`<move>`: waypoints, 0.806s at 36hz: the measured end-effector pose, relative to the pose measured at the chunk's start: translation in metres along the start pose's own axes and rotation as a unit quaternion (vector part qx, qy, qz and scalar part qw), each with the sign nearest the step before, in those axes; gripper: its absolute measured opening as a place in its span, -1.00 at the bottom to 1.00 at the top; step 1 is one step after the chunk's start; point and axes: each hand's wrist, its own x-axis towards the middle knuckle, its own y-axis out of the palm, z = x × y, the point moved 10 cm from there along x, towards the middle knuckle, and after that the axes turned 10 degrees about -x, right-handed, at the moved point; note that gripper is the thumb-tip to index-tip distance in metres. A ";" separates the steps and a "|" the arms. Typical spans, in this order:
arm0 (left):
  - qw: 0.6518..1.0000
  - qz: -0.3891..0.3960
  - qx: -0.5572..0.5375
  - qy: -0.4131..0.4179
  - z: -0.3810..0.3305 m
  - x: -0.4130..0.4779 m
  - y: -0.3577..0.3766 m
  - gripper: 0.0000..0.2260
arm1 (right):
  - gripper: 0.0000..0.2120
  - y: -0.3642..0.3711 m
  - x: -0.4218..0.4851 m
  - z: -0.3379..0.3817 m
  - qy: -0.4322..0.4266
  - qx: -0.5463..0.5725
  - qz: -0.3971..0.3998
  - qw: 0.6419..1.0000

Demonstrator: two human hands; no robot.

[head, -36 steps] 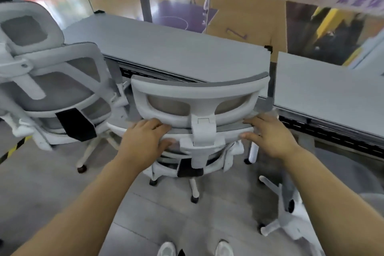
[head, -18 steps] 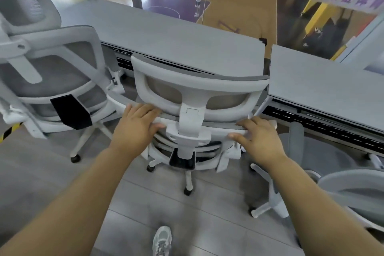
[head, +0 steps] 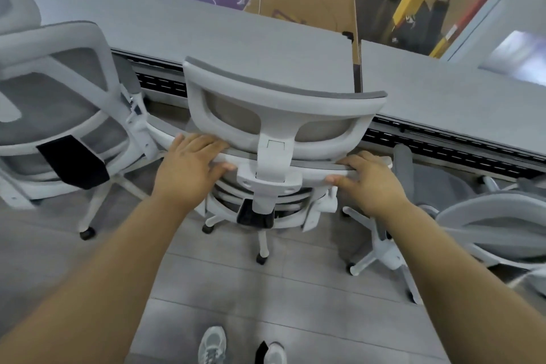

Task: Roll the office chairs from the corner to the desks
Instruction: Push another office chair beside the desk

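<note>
Gripping the back rail of the middle chair (head: 277,115) with the left hand (head: 189,170), fingers curled over the top, thumb underneath. Gripping the same rail with the right hand (head: 369,183), on the other side of the headrest post. Facing the long counter (head: 236,47), right up by its front edge; seat hidden, so cannot tell how far under. Flanked by a left chair (head: 59,91), its frame just beside the rail, and a right chair (head: 496,224), its star base near. Judged as the parking stage of one run. Calls next for a short, straight push across the floor (head: 266,289), minding casters against the neighbouring base, then letting go.
</note>
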 end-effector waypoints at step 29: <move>0.997 -0.023 -0.064 0.042 0.008 -0.031 -0.025 -0.57 | -0.51 0.004 -0.055 0.023 0.041 0.027 -0.011 0.999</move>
